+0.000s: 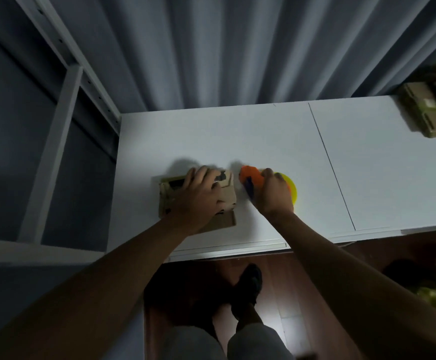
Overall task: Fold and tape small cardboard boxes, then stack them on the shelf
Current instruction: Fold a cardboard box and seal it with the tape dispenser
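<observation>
— What is the person wearing?
— No sleeves show: both forearms are bare from the bottom corners up to the wrists. The left hand [198, 197] and right hand [274, 194] have no gloves, and I see no rings or watch.
— And lower down?
— Light grey trousers [253, 341] cover both legs at the bottom edge. One dark shoe [248, 287] shows; its make is too dim to tell.

One cardboard box [198, 196], one tape dispenser [253, 180], two hands, one flat-box stack [430, 110].
</observation>
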